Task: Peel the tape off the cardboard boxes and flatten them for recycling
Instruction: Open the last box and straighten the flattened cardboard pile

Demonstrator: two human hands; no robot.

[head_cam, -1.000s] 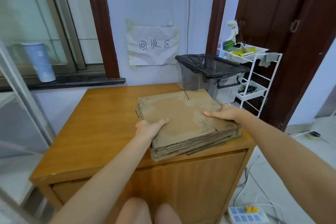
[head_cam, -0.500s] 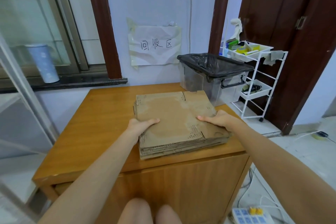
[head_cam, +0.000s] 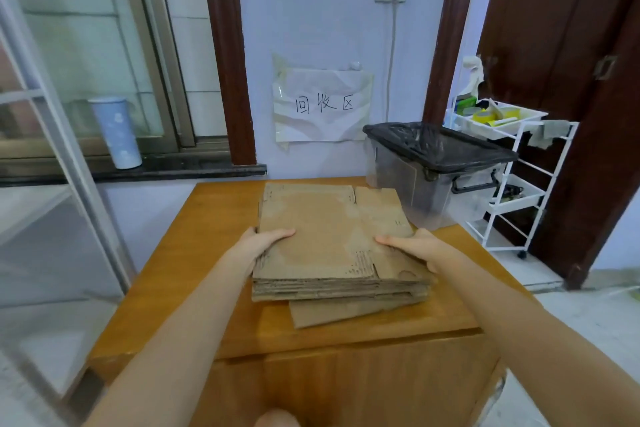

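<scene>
Our left hand (head_cam: 261, 246) grips the stack (head_cam: 332, 243) on the desk (head_cam: 194, 274), thumb over the top, fingers hidden beneath; our right hand (head_cam: 420, 250) grips likewise; the boxes look flattened, no tape visible; one sheet (head_cam: 346, 314) juts out beneath, needing squaring.

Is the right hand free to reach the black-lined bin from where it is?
Probably not yet. The right hand grips the right edge of the flattened cardboard stack, with the left hand on the other edge. The bin stands just beyond, nothing between, so releasing the stack should clear the way.
</scene>
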